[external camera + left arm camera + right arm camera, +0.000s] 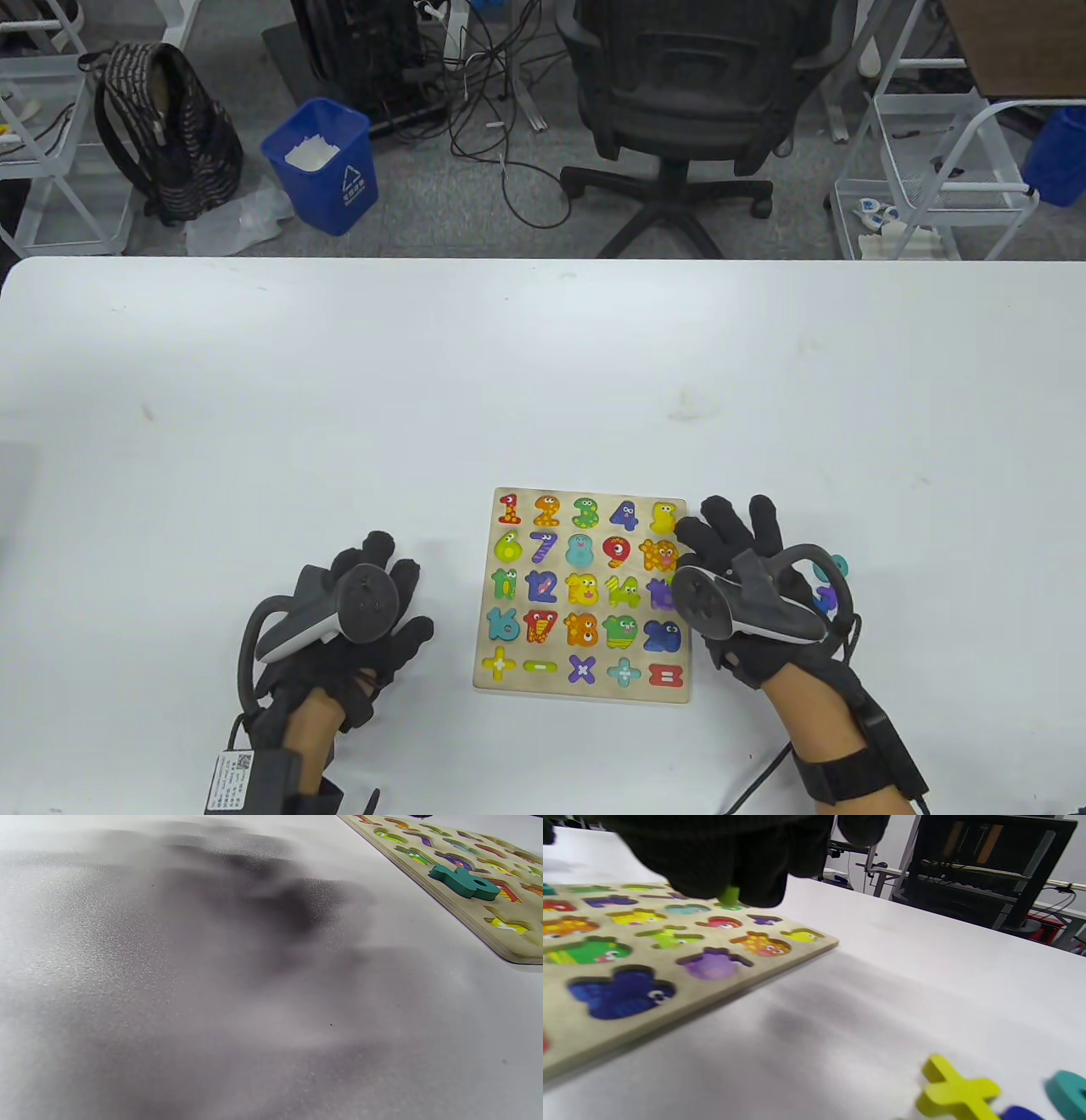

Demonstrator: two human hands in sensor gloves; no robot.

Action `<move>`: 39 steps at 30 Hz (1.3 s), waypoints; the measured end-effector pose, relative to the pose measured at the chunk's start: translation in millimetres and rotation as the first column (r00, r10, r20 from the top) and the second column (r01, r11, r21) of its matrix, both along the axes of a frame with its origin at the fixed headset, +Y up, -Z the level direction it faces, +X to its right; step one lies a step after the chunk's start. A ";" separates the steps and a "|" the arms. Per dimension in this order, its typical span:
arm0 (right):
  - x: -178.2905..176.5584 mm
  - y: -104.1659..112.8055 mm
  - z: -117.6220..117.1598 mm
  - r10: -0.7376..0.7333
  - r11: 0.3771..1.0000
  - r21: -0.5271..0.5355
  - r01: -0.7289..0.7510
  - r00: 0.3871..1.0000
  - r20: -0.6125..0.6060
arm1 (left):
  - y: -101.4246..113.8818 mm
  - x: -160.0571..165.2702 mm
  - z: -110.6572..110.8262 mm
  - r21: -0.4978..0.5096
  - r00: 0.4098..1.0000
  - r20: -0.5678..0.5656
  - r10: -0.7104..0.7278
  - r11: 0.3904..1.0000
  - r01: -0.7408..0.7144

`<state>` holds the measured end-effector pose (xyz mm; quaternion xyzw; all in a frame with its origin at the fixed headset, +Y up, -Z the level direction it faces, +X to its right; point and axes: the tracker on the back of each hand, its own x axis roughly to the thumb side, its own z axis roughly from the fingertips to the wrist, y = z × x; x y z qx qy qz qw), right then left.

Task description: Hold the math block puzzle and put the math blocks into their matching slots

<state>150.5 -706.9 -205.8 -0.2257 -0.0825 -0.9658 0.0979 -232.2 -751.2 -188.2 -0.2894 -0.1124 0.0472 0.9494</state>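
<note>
Pinching a green block [729, 895] in my right hand [747, 586] above the puzzle board [585, 679]; left hand [356, 620] rests spread, lower left. Next, I judge, seat it in its matching slot.

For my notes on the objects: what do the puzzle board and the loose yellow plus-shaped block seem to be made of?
The pale square puzzle board looks like unvarnished light wood, probably plywood: matte beige face, cut-out slots with darker edges. The yellow plus-shaped block looks like painted wood, matte and thick, though blur leaves this uncertain.
</note>
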 end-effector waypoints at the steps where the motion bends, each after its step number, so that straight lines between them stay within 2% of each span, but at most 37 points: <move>1: -3.5 0.3 1.9 -0.001 1.000 -0.002 0.001 1.000 -0.013 | 0.1 -0.1 -0.1 0.001 1.000 0.000 0.000 1.000 0.000; 25: -57.8 -7.7 27.4 -0.024 0.996 -0.085 0.006 0.978 -0.206 | 2.5 -3.1 -1.9 0.012 1.000 -0.022 0.007 1.000 -0.007; 39: -121.0 -26.4 45.8 0.051 0.992 -0.093 -0.086 0.943 -0.328 | 0.1 -4.5 0.8 -0.007 1.000 -0.023 -0.015 1.000 0.015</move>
